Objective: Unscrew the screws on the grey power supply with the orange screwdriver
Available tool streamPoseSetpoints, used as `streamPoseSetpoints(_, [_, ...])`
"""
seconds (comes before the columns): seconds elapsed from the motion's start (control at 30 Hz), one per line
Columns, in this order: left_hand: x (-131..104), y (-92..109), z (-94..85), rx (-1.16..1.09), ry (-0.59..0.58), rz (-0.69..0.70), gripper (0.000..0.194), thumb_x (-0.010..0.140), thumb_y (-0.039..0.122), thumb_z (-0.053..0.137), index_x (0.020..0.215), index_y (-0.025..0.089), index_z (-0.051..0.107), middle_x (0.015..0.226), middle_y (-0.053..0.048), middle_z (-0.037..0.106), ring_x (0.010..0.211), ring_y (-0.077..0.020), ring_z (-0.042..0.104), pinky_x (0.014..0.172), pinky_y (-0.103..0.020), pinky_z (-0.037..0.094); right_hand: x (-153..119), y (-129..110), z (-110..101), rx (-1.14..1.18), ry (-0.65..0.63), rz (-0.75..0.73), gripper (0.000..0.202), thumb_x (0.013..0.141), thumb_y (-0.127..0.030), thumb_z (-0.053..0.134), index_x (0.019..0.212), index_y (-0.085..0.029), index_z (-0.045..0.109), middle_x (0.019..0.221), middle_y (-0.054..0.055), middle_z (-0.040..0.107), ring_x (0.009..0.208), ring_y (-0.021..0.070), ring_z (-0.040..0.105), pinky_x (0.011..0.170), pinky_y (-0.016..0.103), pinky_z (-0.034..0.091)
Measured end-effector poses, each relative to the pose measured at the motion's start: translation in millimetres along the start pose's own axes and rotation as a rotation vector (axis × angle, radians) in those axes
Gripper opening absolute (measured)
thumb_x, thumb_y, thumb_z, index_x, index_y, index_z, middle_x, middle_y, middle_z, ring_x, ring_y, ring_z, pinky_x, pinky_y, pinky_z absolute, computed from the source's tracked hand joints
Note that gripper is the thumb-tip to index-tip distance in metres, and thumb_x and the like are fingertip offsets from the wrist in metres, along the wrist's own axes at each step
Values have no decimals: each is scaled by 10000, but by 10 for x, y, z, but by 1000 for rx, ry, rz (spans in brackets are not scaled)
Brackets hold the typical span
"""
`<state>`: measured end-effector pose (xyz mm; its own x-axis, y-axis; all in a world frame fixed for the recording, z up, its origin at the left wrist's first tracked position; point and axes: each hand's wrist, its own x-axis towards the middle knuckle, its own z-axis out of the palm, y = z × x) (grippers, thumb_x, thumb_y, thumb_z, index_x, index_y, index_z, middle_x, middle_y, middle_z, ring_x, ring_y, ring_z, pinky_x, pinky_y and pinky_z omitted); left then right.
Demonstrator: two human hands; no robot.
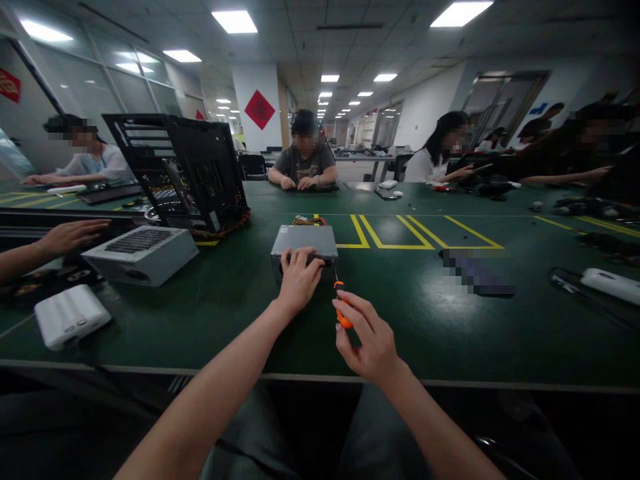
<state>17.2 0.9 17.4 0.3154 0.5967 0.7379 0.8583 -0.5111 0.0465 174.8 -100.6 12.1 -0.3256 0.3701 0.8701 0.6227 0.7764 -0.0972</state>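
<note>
Near the center of the frame, the right hand (367, 337) grips an orange-and-black screwdriver (344, 312) between thumb and fingers, its shaft angled up toward the front right edge of a gray metal box (306, 241). The left hand (299, 277) lies over that box's front, fingers spread on its top edge, steadying nothing else. Bundled wires (307, 221) stick out behind the box, which sits on the green table (425, 340). Left of center are a second gray box (143, 253) with a grille and, behind it, a black computer case (200, 173); at lower left, a white device (73, 315).
</note>
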Motion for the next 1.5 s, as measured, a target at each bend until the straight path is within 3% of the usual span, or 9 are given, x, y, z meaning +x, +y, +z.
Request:
streamPoseSetpoints(0.23, [0, -16, 9, -28, 3, -7, 160, 831, 214, 520, 943, 258, 627, 1164, -52, 523, 1115, -220, 450, 1036, -469, 191, -31, 33, 65, 17, 62, 19, 346, 754, -178, 617, 1062, -182, 459, 1054, 138, 597, 953, 205, 605, 734, 329, 540])
streamPoseSetpoints(0.53, [3, -41, 39, -133, 107, -130, 134, 778, 160, 560, 883, 229, 606, 1091, -53, 538, 1059, -210, 469, 969, -389, 314, -14, -14, -5, 14, -87, -8, 393, 782, -126, 532, 1171, -159, 489, 1188, 179, 496, 986, 210, 584, 775, 324, 520])
streamPoseSetpoints(0.73, [-3, -46, 44, -136, 97, -136, 134, 767, 156, 568, 872, 234, 601, 1094, -50, 532, 1062, -218, 465, 948, -391, 326, -46, 21, 71, 66, 15, 46, 374, 777, -186, 589, 1110, -186, 418, 1131, 156, 573, 1033, 217, 580, 764, 342, 534])
streamPoseSetpoints(0.87, [0, -45, 38, -146, 104, -142, 139, 765, 149, 566, 876, 230, 585, 1089, -50, 536, 1062, -220, 468, 944, -388, 329, -33, 11, 59, 104, -12, 70, 401, 771, -183, 582, 1130, -179, 403, 1137, 159, 566, 1061, 219, 564, 788, 354, 528])
streamPoseSetpoints(1.03, [8, -39, 34, -167, 99, -166, 212, 745, 131, 565, 938, 215, 534, 1100, -55, 546, 1064, -215, 470, 947, -371, 335, -2, -12, -4, 49, -77, 32, 433, 771, -140, 524, 1198, -176, 464, 1180, 161, 523, 1020, 219, 579, 785, 347, 522])
streamPoseSetpoints(1.3, [1, -34, 21, -89, 23, -130, 455, 746, 202, 591, 1180, 210, 452, 1245, -66, 510, 1164, -243, 413, 994, -397, 287, -37, 32, 47, 93, 8, 98, 356, 783, -244, 590, 1096, -185, 431, 1134, 150, 590, 1043, 214, 584, 777, 337, 528])
streamPoseSetpoints(1.5, [5, -32, 8, -39, -15, -111, 451, 766, 232, 585, 1199, 220, 463, 1270, -66, 497, 1190, -243, 396, 1007, -406, 265, -4, 3, 13, 95, -98, 74, 402, 806, -215, 536, 1194, -178, 440, 1181, 158, 526, 1078, 225, 548, 830, 364, 511])
